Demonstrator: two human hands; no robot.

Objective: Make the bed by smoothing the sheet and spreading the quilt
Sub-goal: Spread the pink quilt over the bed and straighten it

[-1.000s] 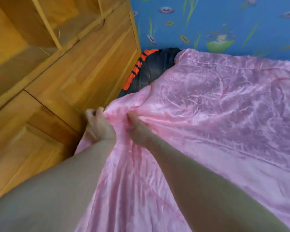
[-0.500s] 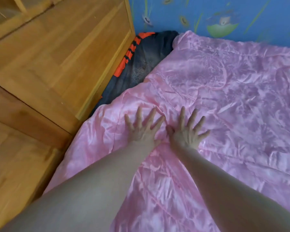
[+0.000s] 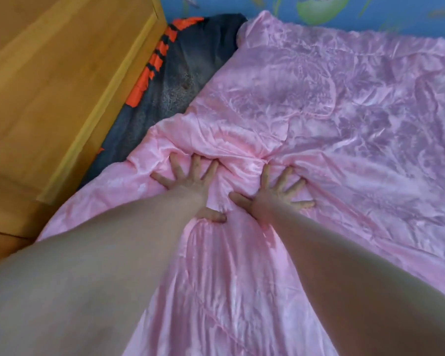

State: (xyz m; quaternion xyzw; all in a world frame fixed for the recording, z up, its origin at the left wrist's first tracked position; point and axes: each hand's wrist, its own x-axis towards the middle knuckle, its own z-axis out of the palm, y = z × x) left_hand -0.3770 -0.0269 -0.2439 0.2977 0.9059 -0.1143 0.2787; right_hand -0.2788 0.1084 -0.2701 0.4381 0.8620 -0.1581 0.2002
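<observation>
We press left hand (image 3: 190,186) and right hand (image 3: 275,195) — fingers splayed, grasping nothing — on pink quilt (image 3: 319,119); left of it dark sheet (image 3: 170,88), wooden cabinet (image 3: 62,80); beyond it blue wallpaper (image 3: 267,6).

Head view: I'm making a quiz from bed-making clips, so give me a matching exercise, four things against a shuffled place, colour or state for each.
Things:
1. quilt
2. blanket
3. wooden cabinet
4. left hand

Descriptions:
A. stands along the left edge of the view
B. pink and creased
C. fingers spread, pressing flat
D. dark with orange stripes, lying between the cabinet and the quilt

Pairs: 1-B, 2-D, 3-A, 4-C.
</observation>
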